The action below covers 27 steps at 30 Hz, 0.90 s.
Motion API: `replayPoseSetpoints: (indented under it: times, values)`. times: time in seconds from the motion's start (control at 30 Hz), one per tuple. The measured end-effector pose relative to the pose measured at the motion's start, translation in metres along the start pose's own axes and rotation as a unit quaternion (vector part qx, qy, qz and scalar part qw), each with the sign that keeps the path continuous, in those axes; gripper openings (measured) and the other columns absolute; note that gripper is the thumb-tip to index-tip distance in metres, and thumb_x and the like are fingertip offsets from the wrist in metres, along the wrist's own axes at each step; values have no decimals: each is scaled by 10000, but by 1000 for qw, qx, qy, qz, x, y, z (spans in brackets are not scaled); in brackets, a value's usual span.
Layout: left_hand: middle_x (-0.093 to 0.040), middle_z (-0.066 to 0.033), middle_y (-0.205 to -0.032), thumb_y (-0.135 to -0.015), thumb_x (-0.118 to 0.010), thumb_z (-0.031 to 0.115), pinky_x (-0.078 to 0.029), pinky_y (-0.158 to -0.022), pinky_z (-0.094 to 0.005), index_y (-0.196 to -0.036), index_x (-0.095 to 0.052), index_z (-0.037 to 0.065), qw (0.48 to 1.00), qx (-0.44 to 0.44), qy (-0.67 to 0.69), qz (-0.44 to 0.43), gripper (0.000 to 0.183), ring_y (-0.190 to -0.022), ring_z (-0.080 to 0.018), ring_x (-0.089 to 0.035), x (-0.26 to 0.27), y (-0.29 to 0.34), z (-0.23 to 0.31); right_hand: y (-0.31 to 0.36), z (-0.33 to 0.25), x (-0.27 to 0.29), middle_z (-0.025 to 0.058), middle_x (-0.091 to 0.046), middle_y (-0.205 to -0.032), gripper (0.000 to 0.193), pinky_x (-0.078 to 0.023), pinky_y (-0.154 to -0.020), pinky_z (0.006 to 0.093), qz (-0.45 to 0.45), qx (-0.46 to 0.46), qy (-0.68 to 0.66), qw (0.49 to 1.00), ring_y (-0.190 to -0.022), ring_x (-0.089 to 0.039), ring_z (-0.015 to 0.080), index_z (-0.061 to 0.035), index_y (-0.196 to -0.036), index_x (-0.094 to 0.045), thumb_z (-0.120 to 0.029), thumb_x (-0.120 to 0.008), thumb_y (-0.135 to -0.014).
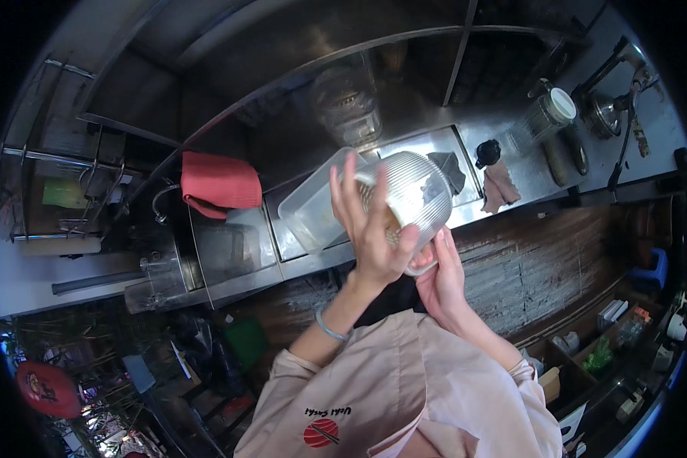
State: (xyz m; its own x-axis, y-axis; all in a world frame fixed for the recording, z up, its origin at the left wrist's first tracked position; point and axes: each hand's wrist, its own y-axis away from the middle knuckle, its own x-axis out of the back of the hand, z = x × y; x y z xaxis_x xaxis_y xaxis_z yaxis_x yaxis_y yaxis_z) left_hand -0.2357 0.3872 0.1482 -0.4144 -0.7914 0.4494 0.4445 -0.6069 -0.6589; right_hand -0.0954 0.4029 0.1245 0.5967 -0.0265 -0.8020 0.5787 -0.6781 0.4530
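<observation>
A ribbed clear pitcher (pixel 424 191), or a jug-like container, is tilted in front of me above the counter edge. My right hand (pixel 443 278) grips it from below and the near side, with fingers curled round a pale part at its lower edge. My left hand (pixel 370 237) lies against its left side with fingers spread and slightly blurred, hiding part of the pitcher's mouth. Just beyond my left hand, a translucent plastic tub (pixel 309 206) rests tilted on the metal counter. What is inside the pitcher cannot be made out.
A red cloth (pixel 220 185) hangs at the left beside a tap (pixel 160 206). To the right are dark cloths (pixel 449 172), a brownish cloth (pixel 500 187), a black cap-like piece (pixel 488 153) and a white-lidded pitcher (pixel 546 118). A clear container (pixel 347 103) stands at the back.
</observation>
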Motion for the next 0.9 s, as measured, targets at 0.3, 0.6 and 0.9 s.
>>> replayPoseSetpoints:
  times: [0.3, 0.6, 0.9]
  values:
    - [-314, -219, -1632, -851, -687, 560, -167, -1184, -668, -1533, -532, 219, 975, 19, -87, -202, 778, -1514, -518, -213, 12, -6, -19, -5, 11, 21, 8, -624, -769, 238, -589, -862, 349, 71, -115, -79, 988, -801, -660, 129, -101, -1058, -583, -311, -487, -1117]
    - [-392, -172, -1567, -828, -744, 698, -371, -1185, -410, -1658, -76, 57, 785, 362, 484, -138, 1243, -1421, -284, -450, 48, 49, -57, -17, -13, 39, 4, -651, -741, 268, -581, -738, 313, -9, -206, -119, 971, -699, -654, 120, -39, -1101, -620, -288, -519, -1101]
    - [-486, -181, -1520, -999, -532, 597, -440, -1147, -495, -1585, -308, 40, 674, 507, 534, -58, 839, -1376, -337, -513, 39, 119, -91, -102, -84, 62, 281, -487, -1306, 856, -502, -942, 493, 200, 313, 713, 595, -1209, -559, 417, 39, -1431, -430, -513, -783, -880]
